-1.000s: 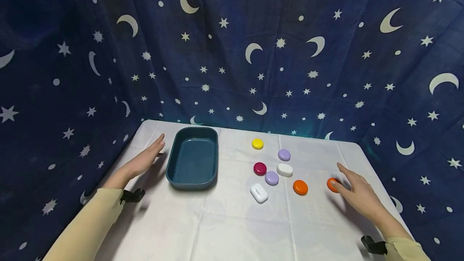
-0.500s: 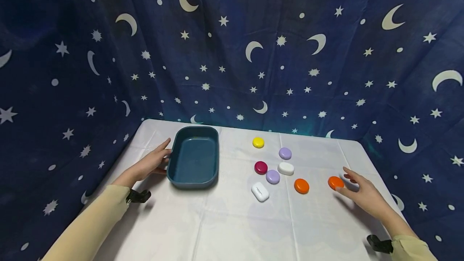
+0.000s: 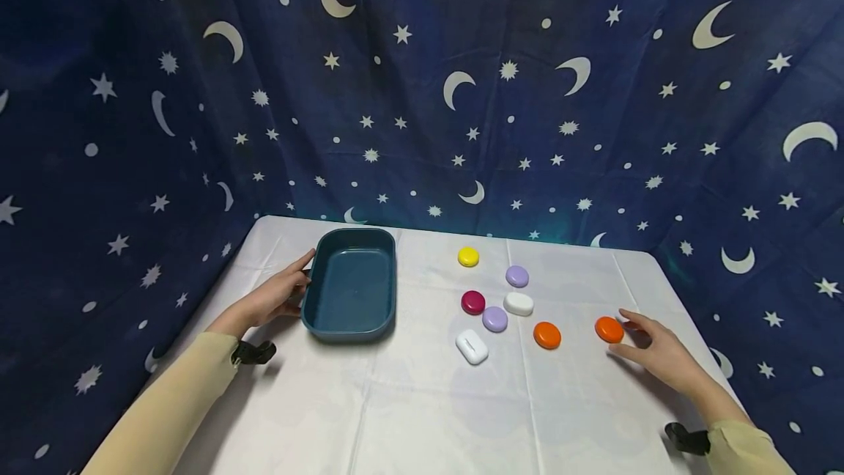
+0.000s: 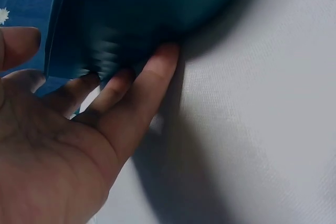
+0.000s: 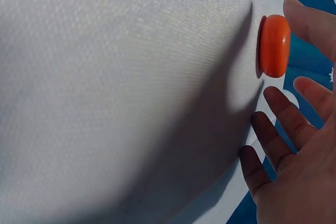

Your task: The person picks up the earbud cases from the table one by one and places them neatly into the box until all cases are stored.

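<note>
My left hand (image 3: 272, 300) rests its fingertips against the left outer side of a dark teal rectangular tub (image 3: 315, 336); the left wrist view shows the fingers extended low along its wall (image 4: 142, 19), near the cloth. Nothing lies in the tub. My right hand (image 3: 662, 358) hovers by a round, glossy orange disc (image 3: 609, 329) at the right of the table, thumb and fingers spread to either side of it. In the right wrist view a gap shows between the fingertips (image 5: 258, 119) and that orange disc (image 5: 275, 45).
On the white cloth (image 3: 422, 416) lie another orange disc (image 3: 547, 335), a crimson disc (image 3: 472, 303), a yellow disc (image 3: 468, 256), two lilac discs (image 3: 517, 276), a white oblong piece (image 3: 519, 304) and a white oval case (image 3: 472, 347). A starry blue curtain (image 3: 409, 79) hangs behind.
My left hand has come rightward to the tub's side and now touches it. The right hand has moved slightly, from overlapping the orange disc to just right of it. The discs have not moved.
</note>
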The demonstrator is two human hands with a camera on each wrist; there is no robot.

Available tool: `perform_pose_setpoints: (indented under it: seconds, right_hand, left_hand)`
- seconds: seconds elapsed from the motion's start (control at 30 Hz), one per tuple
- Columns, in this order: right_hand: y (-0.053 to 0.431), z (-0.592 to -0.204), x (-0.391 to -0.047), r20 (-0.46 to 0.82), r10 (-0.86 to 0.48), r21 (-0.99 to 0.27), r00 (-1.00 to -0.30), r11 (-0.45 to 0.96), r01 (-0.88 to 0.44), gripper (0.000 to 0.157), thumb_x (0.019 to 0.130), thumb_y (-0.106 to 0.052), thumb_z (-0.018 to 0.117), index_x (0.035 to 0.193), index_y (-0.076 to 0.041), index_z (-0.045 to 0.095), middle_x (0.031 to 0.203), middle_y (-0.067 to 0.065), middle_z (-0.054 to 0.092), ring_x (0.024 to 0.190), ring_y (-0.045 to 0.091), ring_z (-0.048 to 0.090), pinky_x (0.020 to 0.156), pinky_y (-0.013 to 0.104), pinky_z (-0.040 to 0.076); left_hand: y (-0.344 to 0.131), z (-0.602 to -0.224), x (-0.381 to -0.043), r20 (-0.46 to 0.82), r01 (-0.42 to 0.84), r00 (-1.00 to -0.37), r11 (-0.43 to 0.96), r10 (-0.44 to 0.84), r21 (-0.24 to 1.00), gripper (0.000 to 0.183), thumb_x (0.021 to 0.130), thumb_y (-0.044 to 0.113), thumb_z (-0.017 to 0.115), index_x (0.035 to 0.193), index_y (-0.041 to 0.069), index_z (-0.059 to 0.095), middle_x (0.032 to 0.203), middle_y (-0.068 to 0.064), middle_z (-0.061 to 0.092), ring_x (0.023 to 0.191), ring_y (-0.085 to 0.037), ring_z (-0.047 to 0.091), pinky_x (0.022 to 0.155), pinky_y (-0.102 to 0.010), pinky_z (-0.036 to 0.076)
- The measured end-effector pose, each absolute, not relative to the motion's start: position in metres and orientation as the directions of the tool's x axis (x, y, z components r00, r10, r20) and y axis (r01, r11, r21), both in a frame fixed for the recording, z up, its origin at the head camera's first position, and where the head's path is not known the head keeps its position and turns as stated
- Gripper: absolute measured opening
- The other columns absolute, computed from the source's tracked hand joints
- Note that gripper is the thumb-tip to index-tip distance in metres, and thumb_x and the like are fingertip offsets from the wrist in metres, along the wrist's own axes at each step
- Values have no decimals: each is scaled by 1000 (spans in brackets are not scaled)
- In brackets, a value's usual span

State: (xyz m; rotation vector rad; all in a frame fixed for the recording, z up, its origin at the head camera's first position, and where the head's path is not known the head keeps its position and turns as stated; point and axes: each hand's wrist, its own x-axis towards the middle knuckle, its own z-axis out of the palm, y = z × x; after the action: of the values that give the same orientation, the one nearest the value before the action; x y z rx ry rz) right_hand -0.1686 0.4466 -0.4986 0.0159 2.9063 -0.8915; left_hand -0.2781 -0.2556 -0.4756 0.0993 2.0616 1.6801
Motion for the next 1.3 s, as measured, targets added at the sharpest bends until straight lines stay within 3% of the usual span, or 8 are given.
perform_pose_setpoints:
  seconds: [0.1, 0.27, 0.47, 0.7, 0.97, 1.3]
  right_hand:
    - [447, -501, -169, -102, -6, -541, -995, 840, 50, 98, 86, -52, 78, 154, 6, 36, 140, 37, 47, 123, 51, 46, 99, 71, 37]
    - [447, -503, -168, -112, 23, -516, -993, 853, 78, 98, 85, -55, 78, 153, 4, 38, 143, 38, 42, 124, 54, 36, 97, 76, 31]
    - [446, -503, -167, -107, 29, -512, -994, 856, 80, 96, 85, -55, 78, 153, 2, 40, 144, 39, 40, 125, 56, 33, 95, 77, 28]
    - [445, -505, -168, -103, 32, -523, -994, 848, 81, 95, 85, -53, 78, 153, 2, 41, 143, 38, 40, 126, 56, 33, 95, 77, 27]
    - [446, -507, -173, -104, 26, -534, -994, 842, 78, 95, 85, -53, 79, 153, 0, 41, 143, 38, 39, 126, 55, 32, 94, 76, 26]
    - [447, -505, -174, -84, 17, -539, -996, 840, 60, 88, 86, -49, 79, 150, 1, 45, 140, 37, 42, 124, 55, 32, 94, 75, 19]
  left_hand:
    - [-256, -476, -278, -305, -229, -883, 241, 355, 943, 77, 101, 10, 37, 165, 34, 2, 130, -19, 35, 109, -30, 45, 76, -46, 49]
    - [-254, -476, -278, -299, -214, -882, 256, 365, 943, 78, 100, 10, 38, 166, 33, 3, 123, -20, 37, 113, -33, 44, 77, -45, 48]
    - [-246, -479, -275, -309, -224, -866, 247, 393, 943, 77, 101, 10, 38, 166, 34, 5, 143, -23, 30, 125, -38, 39, 80, -46, 50]
    - [-228, -481, -269, -318, -221, -842, 259, 435, 940, 81, 98, 9, 40, 166, 35, 5, 167, -21, 11, 132, -39, 39, 83, -45, 51]
    - [-204, -484, -260, -316, -221, -834, 251, 452, 942, 79, 99, 10, 40, 165, 38, 7, 168, -19, 10, 140, -42, 37, 83, -47, 53]
    - [-195, -484, -259, -337, -247, -835, 251, 436, 936, 79, 98, 11, 42, 165, 40, 10, 168, -18, 10, 135, -40, 41, 78, -45, 54]
